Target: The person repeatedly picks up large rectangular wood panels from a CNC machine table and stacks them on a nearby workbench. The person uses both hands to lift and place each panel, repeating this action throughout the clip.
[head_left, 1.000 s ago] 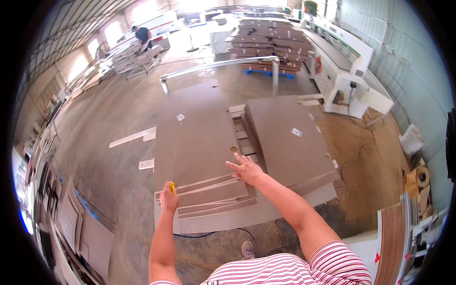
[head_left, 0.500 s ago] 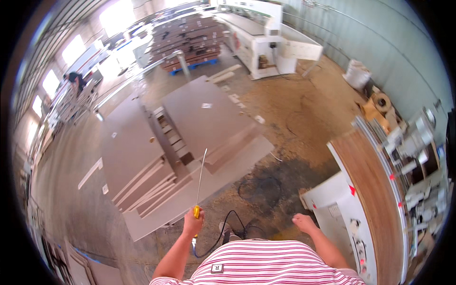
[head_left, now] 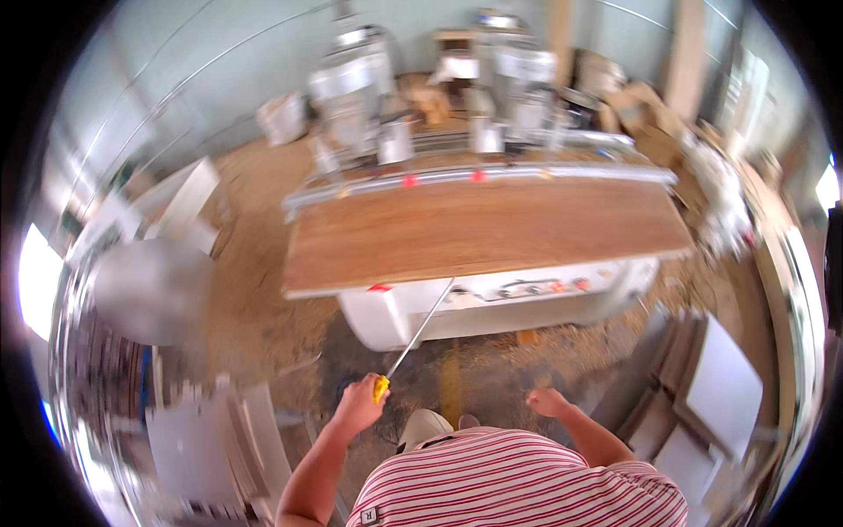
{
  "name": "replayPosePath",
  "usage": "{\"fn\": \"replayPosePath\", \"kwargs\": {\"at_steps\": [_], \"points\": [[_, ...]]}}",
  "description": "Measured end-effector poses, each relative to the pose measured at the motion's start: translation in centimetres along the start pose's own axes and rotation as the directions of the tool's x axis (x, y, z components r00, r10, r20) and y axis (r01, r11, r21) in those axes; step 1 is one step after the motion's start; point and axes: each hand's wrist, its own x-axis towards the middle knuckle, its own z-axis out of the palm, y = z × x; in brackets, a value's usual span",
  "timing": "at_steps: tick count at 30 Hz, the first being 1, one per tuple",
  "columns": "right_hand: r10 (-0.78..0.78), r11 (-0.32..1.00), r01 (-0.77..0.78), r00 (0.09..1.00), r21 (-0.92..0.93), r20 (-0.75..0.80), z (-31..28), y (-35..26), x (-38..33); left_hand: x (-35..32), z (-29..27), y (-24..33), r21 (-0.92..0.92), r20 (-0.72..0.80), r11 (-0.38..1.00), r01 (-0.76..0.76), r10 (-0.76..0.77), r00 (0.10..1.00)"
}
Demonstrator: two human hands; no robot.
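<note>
My left hand [head_left: 358, 406] is wrapped round the yellow handle of an air blow gun [head_left: 380, 389]. Its long thin metal nozzle slants up and away, the tip overlapping in view the front edge of a machine's brown wood-faced top [head_left: 492, 224]; whether they touch, I cannot tell. My right hand [head_left: 549, 402] hangs free above the floor to the right, fingers curled in, with nothing seen in it.
White machine body [head_left: 386, 321] with knobs stands ahead. Behind its top run a metal rail [head_left: 421, 178] and blurred machine heads [head_left: 351, 97]. Panel stacks stand at lower left [head_left: 193, 439] and lower right [head_left: 720, 378]. Sawdust covers the floor [head_left: 250, 255].
My view has swung right, from the grey-brown panel stack to the wood-topped machine, now straight ahead. The air blow gun stays in my left hand, its nozzle now leaning further right.
</note>
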Motion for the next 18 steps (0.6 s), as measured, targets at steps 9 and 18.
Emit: {"fn": "replayPosePath", "kwargs": {"at_steps": [9,18], "points": [[0.278,0.93,-0.266,0.961,0.254,-0.01,7.1,-0.7,-4.8,10.1,5.9,19.8,-0.313,0.62,0.889,-0.333,0.457,0.638],[0.73,0.491,-0.264,0.645,0.83,-0.227,10.1,-2.8,-9.3,12.9,11.7,27.8,-0.331,0.906,0.858,-0.394,0.406,0.122]]}}
